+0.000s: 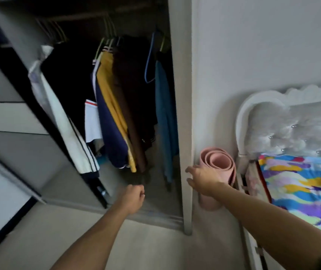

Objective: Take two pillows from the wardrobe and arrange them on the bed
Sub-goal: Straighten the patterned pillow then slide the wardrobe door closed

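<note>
Arms out in front of the open wardrobe, no pillows anywhere I can see.

Left hand is curled into a loose fist with nothing in it, down low by the wardrobe floor under the hanging clothes. Right hand has its fingers spread open, right at the wardrobe's side panel, in front of a rolled pink mat standing by the wall. Bed with a colourful sheet sits off to the right.

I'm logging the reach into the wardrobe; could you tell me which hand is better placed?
Probably the left hand: it is in front of the open wardrobe, while the right hand is by its side panel.
</note>
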### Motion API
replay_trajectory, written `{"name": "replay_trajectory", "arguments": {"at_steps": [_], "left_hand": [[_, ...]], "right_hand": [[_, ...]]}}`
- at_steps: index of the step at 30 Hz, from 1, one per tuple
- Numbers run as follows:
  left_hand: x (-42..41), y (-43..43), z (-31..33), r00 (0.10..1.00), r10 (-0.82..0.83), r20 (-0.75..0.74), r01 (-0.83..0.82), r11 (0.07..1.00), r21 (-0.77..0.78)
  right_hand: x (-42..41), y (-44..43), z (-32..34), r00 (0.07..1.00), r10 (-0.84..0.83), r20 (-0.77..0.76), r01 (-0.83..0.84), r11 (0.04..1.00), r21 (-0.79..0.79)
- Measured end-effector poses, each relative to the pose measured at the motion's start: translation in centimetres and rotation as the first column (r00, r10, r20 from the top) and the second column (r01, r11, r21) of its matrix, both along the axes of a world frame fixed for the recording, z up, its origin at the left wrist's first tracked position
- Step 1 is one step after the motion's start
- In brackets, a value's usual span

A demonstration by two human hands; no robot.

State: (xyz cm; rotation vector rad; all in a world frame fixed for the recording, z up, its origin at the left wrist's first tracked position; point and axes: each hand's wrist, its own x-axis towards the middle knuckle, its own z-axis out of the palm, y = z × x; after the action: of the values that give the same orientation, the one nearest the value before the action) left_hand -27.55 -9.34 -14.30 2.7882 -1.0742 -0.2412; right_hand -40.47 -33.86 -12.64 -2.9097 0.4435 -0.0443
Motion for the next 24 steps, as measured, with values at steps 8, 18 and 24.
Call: {"name": "replay_trajectory", "arguments": {"at_steps": [8,18,24], "left_hand": [[9.0,18.9,1.6,0.984,0.175,-0.005,-0.175,0.984,-0.022],[26.0,32.4,6.2,0.971,0.235,0.048,-0.232,0.971,-0.050],[36.7,31.5,7.8,0.967,0.241,0.081,-0.227,0.962,-0.151]], "right_hand": [[14.6,16.9,0.7,0.987,0.163,-0.012,-0.163,0.986,-0.036],[31.2,31.8,1.0,0.970,0.242,0.010,-0.241,0.970,-0.040],[40.6,32.8,1.1,0.972,0.232,0.027,-0.232,0.973,-0.023]]}}
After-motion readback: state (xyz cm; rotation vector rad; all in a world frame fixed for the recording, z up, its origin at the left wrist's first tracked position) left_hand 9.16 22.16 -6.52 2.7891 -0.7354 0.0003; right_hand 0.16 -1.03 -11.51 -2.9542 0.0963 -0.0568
